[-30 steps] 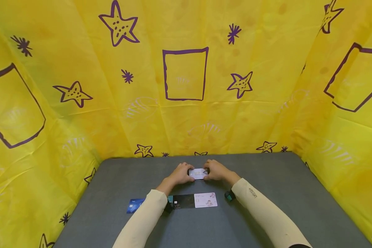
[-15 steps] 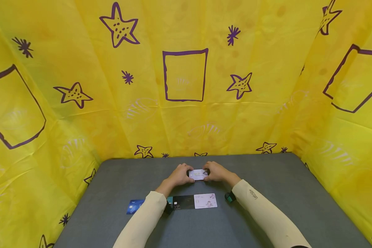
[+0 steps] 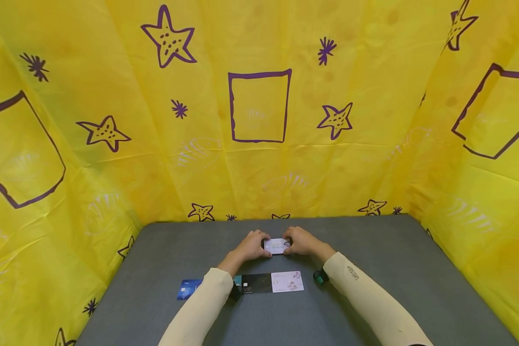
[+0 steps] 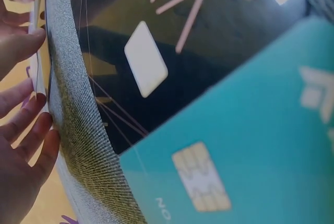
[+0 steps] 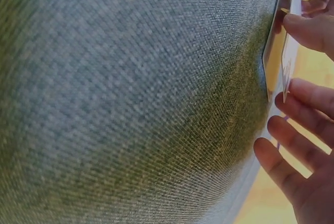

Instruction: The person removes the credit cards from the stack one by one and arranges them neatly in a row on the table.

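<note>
– Starting at the grip: what is noted?

– White card is pinched between both hands, its left end by the left hand, its right end by the right hand. A dark plate is seen just beside it, on the table side; contact between the two cannot be told.

– Handling, as judged?

– Light, thin, fairly stiff; some bowing expected if squeezed end to end. Smooth faces may be slippery, so the short ends are judged the best hold, lightly pressed. Not fragile, though the print could be scuffed.

– Surface?

– Grey table, woven in texture; some drag should be given by it. Nearer the wearer than the grip, cards are laid side by side: blue card, teal card, black card, pink card. The row is partly covered by the left sleeve.

– Room?

– Yellow cloth, creased, is hung behind the grip and to both sides, printed with purple stars and boxes.
</note>
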Available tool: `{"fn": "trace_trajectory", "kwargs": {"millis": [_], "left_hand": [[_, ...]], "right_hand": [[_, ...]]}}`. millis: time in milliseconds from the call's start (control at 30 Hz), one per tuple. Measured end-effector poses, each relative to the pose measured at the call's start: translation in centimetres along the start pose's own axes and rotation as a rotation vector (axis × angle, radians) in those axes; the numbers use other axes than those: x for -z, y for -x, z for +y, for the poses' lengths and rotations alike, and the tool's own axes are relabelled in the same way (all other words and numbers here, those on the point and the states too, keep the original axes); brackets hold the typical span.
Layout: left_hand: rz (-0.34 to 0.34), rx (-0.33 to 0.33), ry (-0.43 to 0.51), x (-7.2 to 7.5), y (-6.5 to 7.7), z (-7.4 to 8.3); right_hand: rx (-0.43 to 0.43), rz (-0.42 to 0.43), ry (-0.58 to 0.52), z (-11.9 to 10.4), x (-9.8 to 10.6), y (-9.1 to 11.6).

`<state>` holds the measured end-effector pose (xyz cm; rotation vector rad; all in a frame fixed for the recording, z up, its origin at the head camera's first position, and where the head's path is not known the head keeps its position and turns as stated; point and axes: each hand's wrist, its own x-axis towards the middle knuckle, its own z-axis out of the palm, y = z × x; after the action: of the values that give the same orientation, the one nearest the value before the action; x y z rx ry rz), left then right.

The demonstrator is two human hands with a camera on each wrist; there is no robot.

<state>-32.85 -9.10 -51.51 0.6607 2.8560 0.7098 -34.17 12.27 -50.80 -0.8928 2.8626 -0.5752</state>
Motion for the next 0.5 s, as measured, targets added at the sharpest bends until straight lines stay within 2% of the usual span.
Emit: {"fn": "trace_trajectory", "kwargs": {"millis": [500], "left_hand": [[0.038,-0.003,-0.021,-0.09,-0.18,-0.24]], "right_hand": [[-0.019,0.005,-0.020,0.32,-0.22,-0.06]]}}
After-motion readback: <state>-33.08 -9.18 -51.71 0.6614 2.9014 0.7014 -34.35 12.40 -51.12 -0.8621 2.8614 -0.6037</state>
